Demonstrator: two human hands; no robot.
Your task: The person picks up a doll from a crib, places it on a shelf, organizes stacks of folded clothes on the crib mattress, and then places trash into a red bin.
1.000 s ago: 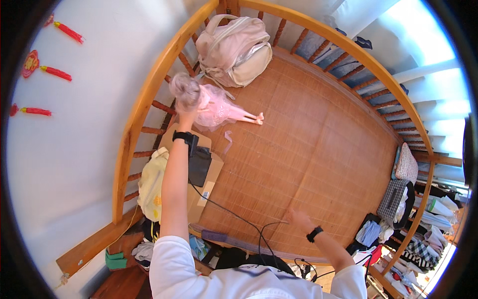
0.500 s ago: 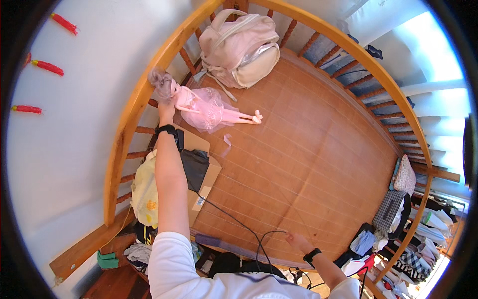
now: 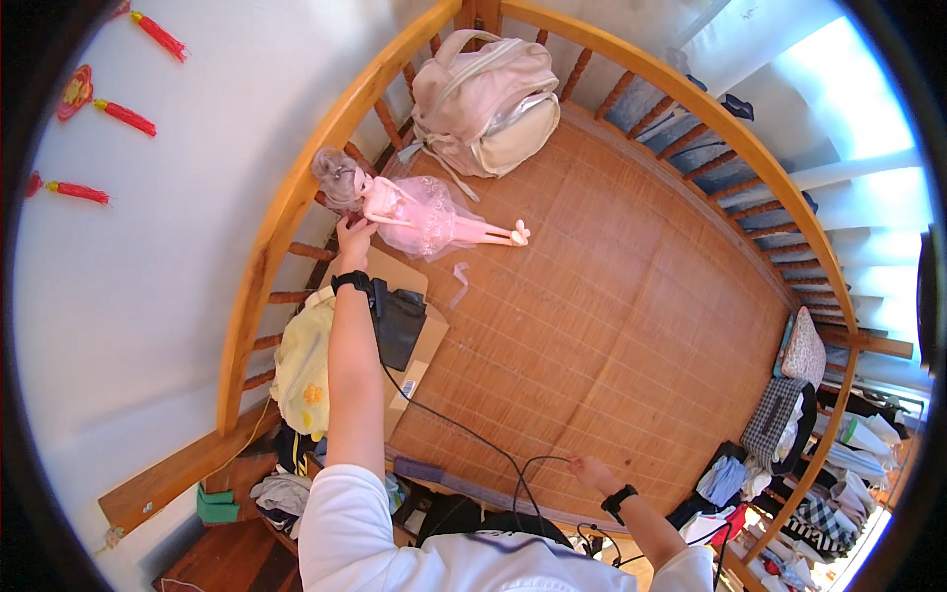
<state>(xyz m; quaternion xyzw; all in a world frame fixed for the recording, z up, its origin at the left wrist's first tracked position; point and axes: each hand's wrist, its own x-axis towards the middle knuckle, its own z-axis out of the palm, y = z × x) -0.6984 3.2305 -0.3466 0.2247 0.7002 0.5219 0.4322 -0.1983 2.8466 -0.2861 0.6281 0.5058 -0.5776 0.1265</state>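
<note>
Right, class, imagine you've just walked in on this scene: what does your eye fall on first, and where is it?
First comes the doll in a pink dress, at the left of the brown mat, with the left hand close by its head and shoulder. Then the big pale bag in the far corner, and the red tassels on the white wall at upper left.

I am holding my left arm [image 3: 357, 385] outstretched toward twelve o'clock, fingers [image 3: 344, 229] of my left grip [image 3: 354, 237] standing apart; my right arm [image 3: 653, 530] is pointing my right grip [image 3: 593, 475] between ten and eleven.
</note>
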